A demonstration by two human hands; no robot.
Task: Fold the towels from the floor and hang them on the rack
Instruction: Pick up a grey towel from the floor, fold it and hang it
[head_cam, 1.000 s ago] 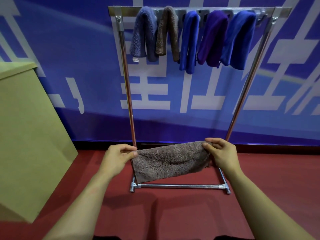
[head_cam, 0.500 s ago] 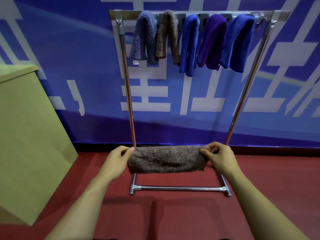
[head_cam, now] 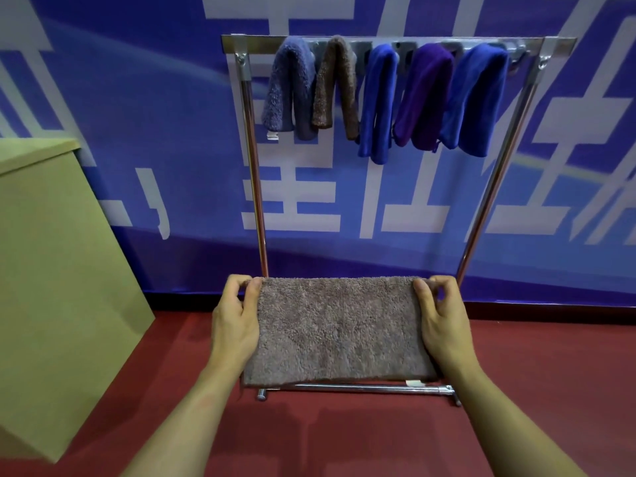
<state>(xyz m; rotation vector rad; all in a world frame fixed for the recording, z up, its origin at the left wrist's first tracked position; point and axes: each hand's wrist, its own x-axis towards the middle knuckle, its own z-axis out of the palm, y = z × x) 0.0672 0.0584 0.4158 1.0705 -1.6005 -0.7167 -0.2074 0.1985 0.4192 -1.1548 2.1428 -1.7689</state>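
Observation:
A grey-brown towel (head_cam: 339, 328) hangs flat as a folded rectangle in front of me, above the red floor. My left hand (head_cam: 235, 321) pinches its upper left corner and my right hand (head_cam: 444, 321) pinches its upper right corner. A small white tag shows at its lower right edge. Behind it stands the metal rack (head_cam: 254, 187). Over the rack's top bar hang several folded towels: a grey-blue one (head_cam: 289, 87), a brown one (head_cam: 335, 84), a blue one (head_cam: 377, 101), a purple one (head_cam: 425, 94) and another blue one (head_cam: 476, 98).
A tan box or cabinet (head_cam: 51, 263) stands at the left on the red floor (head_cam: 344, 438). The rack's base bar (head_cam: 358, 390) lies just under the towel's lower edge. A blue banner wall (head_cam: 137, 98) with white lettering runs behind the rack.
The towel was a narrow rolled strip between my hands half a second ago. It now hangs down as a wider flat rectangle. The view has tilted down slightly.

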